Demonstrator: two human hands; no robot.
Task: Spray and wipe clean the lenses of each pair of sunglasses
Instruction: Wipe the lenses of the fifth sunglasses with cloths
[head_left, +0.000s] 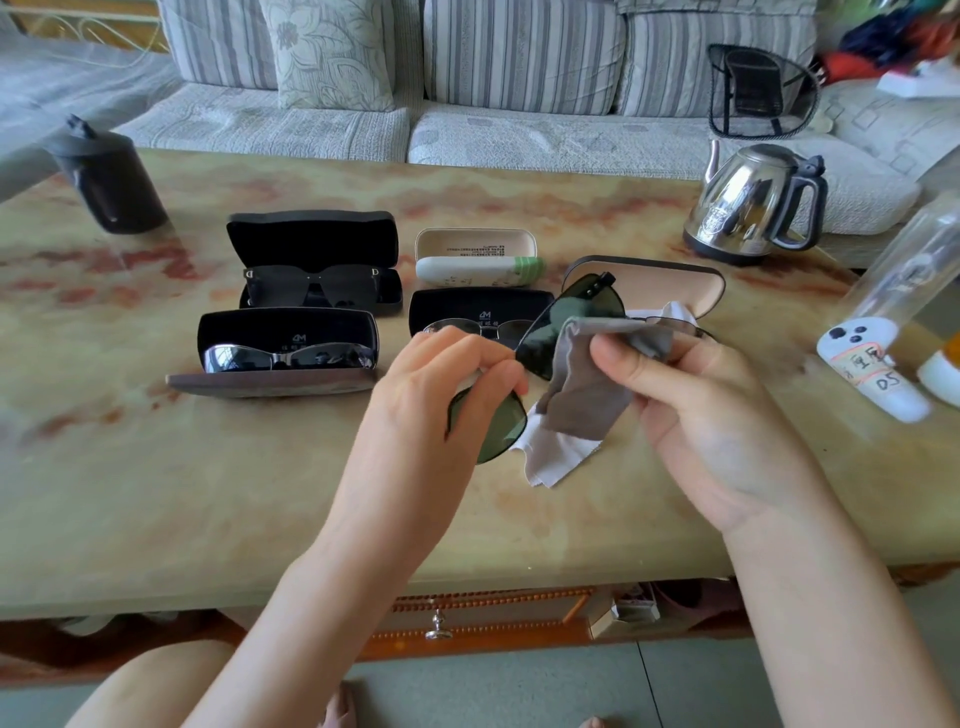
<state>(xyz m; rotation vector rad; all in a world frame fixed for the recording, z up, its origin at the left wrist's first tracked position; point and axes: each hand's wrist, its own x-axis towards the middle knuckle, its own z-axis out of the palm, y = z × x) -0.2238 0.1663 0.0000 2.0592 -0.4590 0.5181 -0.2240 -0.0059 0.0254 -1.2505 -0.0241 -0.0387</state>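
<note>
My left hand (447, 384) pinches the bridge of dark green clip-on sunglasses (571, 325), held above the table. One lens points up to the right, the other (491, 428) hangs below my fingers. My right hand (691, 400) pinches a grey cleaning cloth (587, 384) folded over the upper lens; its loose end drapes down to the table. Three other pairs lie in open cases: black square sunglasses (317, 286), silver wrap sunglasses (288, 356), and a thin-framed pair (467, 328) partly hidden behind my left hand. A spray bottle with a white label (878, 374) is at the right edge.
An empty tan-lined case (670, 283) lies open behind my right hand. An open white case (475, 257) sits mid-table. A steel kettle (758, 202) stands back right, a dark flask (111, 179) back left. A sofa (467, 78) runs along the marble table's (208, 493) far side.
</note>
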